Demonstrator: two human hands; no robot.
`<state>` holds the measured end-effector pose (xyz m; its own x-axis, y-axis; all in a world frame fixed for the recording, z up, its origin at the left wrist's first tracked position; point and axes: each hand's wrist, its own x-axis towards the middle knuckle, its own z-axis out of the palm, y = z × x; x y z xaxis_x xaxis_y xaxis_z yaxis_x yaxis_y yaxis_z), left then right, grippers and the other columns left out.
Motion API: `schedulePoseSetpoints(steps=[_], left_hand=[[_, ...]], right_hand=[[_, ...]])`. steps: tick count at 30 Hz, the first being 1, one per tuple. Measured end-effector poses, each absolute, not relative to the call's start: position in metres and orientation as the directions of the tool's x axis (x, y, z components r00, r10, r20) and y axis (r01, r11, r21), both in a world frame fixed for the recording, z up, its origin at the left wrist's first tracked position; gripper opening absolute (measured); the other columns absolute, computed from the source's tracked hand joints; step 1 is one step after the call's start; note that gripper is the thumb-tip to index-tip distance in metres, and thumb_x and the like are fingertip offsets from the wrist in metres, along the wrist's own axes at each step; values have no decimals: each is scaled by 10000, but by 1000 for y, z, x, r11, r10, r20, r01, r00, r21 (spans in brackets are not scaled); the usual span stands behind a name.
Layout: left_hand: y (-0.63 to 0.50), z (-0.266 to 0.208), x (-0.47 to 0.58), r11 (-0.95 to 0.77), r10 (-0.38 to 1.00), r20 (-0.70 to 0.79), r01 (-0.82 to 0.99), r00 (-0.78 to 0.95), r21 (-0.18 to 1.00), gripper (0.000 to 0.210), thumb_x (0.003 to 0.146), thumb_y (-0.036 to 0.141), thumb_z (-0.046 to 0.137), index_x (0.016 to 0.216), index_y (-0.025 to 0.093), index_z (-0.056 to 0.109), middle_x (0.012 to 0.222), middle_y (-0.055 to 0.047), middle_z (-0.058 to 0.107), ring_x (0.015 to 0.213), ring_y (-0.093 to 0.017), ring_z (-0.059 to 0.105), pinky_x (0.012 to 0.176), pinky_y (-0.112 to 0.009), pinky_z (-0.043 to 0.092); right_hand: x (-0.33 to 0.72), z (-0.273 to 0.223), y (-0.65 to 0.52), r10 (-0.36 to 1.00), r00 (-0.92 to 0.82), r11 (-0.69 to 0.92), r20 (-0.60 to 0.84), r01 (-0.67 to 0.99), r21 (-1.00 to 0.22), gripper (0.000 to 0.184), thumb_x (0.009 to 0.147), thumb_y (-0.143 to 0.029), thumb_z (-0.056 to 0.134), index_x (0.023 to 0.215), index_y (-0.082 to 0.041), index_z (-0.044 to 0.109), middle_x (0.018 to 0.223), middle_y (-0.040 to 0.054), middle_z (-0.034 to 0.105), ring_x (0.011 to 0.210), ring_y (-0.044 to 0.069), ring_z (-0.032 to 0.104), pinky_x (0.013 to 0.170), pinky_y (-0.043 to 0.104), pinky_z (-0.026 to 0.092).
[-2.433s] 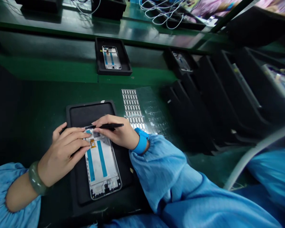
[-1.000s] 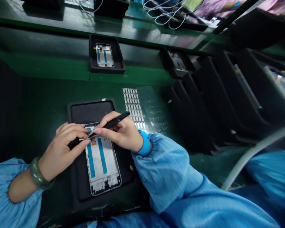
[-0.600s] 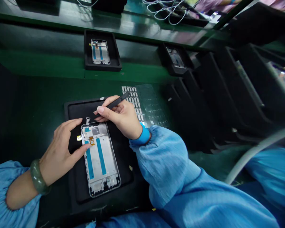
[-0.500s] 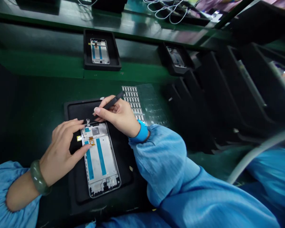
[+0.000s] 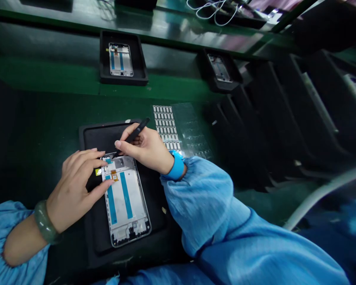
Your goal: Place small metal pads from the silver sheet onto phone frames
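Observation:
A silver phone frame [image 5: 127, 202] with blue strips lies in a black foam tray [image 5: 89, 136]. My left hand [image 5: 72, 182] rests on its upper left, fingers stretched out and apart. Its thumb touches the frame near the orange flex cable [image 5: 114, 175], and the fingertips reach the top left corner. My right hand [image 5: 150, 149] pinches black tweezers [image 5: 137, 132], slanted with their tip down at the frame's top edge. Whether the tip grips anything is too small to tell. A yellow tab [image 5: 98, 172] sticks out at the frame's left side.
A sheet of small metal pieces [image 5: 166, 124] lies beyond my right hand, joined to a clear film [image 5: 190, 122]. Two more black trays [image 5: 142, 75] [image 5: 215, 81] with phone frames stand at the back. Dark foam trays [image 5: 273, 118] are stacked on the right.
My right hand has brought the tweezers slightly left and down onto the frame's top edge. The small metal piece that stuck up there no longer shows. My left hand stays on the frame.

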<state>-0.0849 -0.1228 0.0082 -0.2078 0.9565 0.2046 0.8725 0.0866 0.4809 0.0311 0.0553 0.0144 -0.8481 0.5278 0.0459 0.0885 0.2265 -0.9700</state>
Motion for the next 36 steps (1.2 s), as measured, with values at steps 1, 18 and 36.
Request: schedulePoseSetpoints(steps=[1, 18, 36], left_hand=[[-123, 8, -85, 87, 956, 205, 872, -209, 482, 255, 840, 367, 561, 1044, 221, 514, 1209, -75, 551, 1217, -261, 446, 1021, -487, 347], [-123, 9, -84, 59, 963, 214, 905, -163, 422, 273, 848, 349, 544, 1091, 226, 536, 1227, -74, 545, 1206, -273, 460, 1048, -523, 302], [-116, 19, -80, -21, 973, 230, 998, 6, 61, 326, 850, 275, 492, 1142, 155, 574, 1142, -131, 578, 1042, -304, 549, 1033, -593, 266]], right_hand=[[31, 14, 55, 529, -847, 234, 44, 95, -968, 221, 738, -343, 688, 767, -176, 546, 668, -10, 613, 608, 120, 605, 592, 252, 489], [32, 13, 53, 562, -822, 347, 98, 127, -929, 217, 749, -366, 666, 776, -183, 552, 693, -16, 601, 599, 104, 560, 592, 238, 457], [34, 17, 46, 553, -811, 418, 192, 70, -906, 207, 770, -363, 657, 775, -182, 557, 670, -31, 577, 565, 80, 529, 585, 215, 452]])
